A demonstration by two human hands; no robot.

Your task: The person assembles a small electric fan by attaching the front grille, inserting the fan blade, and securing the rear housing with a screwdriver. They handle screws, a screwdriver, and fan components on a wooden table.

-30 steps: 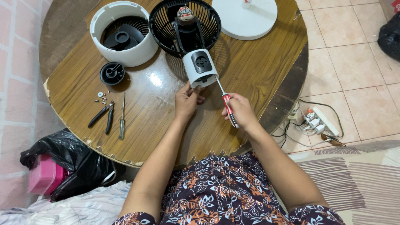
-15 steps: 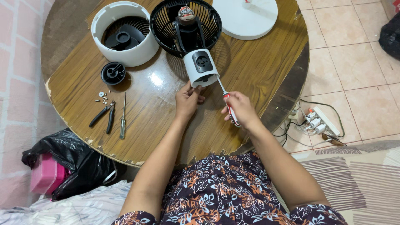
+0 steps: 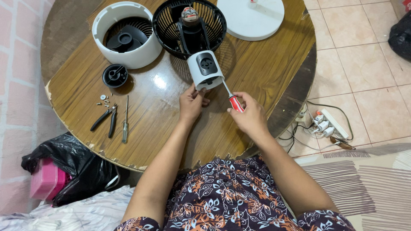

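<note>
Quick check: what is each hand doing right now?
Left hand: closed on the lower edge of the white fan housing, steadying it.
Right hand: closed around the red-handled screwdriver, its tip at the housing.

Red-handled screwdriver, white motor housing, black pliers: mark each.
red-handled screwdriver [image 3: 235, 103], head view, on the red handle above the right hand's fingers.
white motor housing [image 3: 205, 70], head view, on its white side wall.
black pliers [image 3: 105, 119], head view, on the handles.
</note>
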